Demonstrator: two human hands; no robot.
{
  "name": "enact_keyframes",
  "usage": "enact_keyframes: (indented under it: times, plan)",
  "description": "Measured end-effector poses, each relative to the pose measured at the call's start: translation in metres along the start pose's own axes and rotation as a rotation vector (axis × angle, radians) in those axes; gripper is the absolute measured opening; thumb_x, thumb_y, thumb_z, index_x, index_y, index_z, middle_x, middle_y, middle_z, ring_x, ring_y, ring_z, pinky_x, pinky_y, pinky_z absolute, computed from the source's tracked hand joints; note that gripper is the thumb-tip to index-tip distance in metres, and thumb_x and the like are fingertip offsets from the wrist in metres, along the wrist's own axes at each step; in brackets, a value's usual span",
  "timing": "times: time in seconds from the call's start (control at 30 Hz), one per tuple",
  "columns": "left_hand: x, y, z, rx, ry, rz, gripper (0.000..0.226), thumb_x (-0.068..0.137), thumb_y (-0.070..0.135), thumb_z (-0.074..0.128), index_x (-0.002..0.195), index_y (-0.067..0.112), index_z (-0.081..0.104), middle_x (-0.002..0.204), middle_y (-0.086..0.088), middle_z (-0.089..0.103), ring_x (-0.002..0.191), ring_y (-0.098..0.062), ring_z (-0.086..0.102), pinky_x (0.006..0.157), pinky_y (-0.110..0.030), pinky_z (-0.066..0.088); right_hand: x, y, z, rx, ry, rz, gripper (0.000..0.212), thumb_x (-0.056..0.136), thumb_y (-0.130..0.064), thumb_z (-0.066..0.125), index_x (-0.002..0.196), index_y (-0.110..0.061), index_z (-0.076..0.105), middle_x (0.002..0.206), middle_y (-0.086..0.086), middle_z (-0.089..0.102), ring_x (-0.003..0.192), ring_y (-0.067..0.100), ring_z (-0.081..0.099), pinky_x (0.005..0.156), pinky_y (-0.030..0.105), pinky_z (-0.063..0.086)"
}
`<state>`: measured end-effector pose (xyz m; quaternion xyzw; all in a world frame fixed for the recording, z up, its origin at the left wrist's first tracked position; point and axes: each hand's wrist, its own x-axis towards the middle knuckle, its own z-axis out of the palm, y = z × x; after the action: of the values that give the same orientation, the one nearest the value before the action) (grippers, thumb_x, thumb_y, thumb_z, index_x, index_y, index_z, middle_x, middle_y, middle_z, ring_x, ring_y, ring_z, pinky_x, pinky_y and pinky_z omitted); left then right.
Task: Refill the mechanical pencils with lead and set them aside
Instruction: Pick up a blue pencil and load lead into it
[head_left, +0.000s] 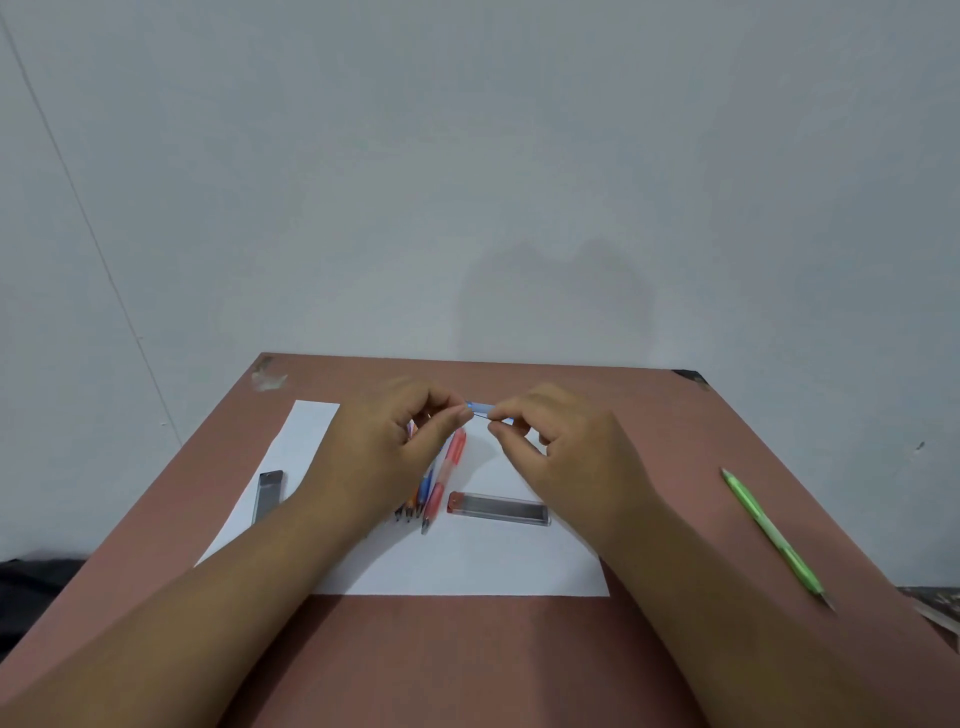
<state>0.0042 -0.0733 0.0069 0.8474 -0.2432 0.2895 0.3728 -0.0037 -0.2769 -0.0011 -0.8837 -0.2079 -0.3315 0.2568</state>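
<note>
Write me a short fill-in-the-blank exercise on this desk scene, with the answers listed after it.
1. The pencil lying alone on the bare table, right of the white paper, is ____.
2. The lead case with the red cap lies on the ____.
3. The left hand and right hand pinch a small ____ part between them.

Answers: green; paper; blue
</note>
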Motion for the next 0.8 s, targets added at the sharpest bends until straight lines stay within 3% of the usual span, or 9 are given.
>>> enact_keyframes:
  times: [0.13, 0.3, 0.47, 0.6, 0.8]
  plan:
    - [-0.001, 0.005, 0.0, -0.031, -0.004, 0.046, 0.01, 0.094, 0.033, 0.067, 0.09, 0.026, 0.072, 0.08, 0.027, 0.061, 0.081, 0.008, 0.055, 0.069, -0.003, 0.039, 0.0, 0.001, 0.001, -0.011, 0.05, -0.009, 0.005, 0.091, -0.021, 0.073, 0.093, -0.025, 0.077, 0.085, -0.012, 0.064, 0.08, 0.011, 0.059, 0.07, 0.018, 0.042]
    - [0.004, 0.014, -0.003, -0.127, -0.063, -0.159, 0.006, 0.095, 0.049, 0.055, 0.097, 0.054, 0.055, 0.093, 0.033, 0.061, 0.093, 0.011, 0.057, 0.067, -0.008, 0.044, 0.002, 0.006, -0.002, 0.139, 0.095, 0.2, 0.01, 0.089, -0.017, 0.075, 0.09, -0.026, 0.079, 0.087, -0.017, 0.071, 0.078, 0.004, 0.063, 0.073, 0.019, 0.051]
    - [0.029, 0.015, 0.003, -0.01, -0.31, -0.312, 0.006, 0.099, 0.042, 0.058, 0.101, 0.042, 0.063, 0.097, 0.023, 0.064, 0.092, 0.003, 0.06, 0.077, -0.022, 0.049, 0.004, 0.015, -0.014, 0.29, 0.145, 0.496, 0.013, 0.091, -0.019, 0.074, 0.096, -0.028, 0.081, 0.085, -0.024, 0.074, 0.083, -0.005, 0.068, 0.075, 0.012, 0.054]
    - [0.055, 0.012, 0.018, 0.221, -0.464, -0.218, 0.009, 0.098, 0.038, 0.06, 0.098, 0.039, 0.069, 0.099, 0.018, 0.066, 0.088, -0.003, 0.061, 0.083, -0.033, 0.056, 0.004, 0.017, -0.02, 0.318, 0.153, 0.544, 0.012, 0.093, -0.023, 0.072, 0.101, -0.027, 0.08, 0.085, -0.024, 0.073, 0.085, -0.006, 0.068, 0.075, 0.012, 0.054]
    - [0.083, -0.005, 0.053, 0.435, -0.616, -0.099, 0.027, 0.099, 0.032, 0.058, 0.123, 0.032, 0.07, 0.123, 0.008, 0.067, 0.104, -0.015, 0.062, 0.094, -0.036, 0.053, 0.004, 0.018, -0.018, 0.338, 0.16, 0.577, 0.013, 0.093, -0.017, 0.069, 0.093, -0.023, 0.081, 0.082, -0.018, 0.074, 0.082, 0.001, 0.068, 0.075, 0.02, 0.057]
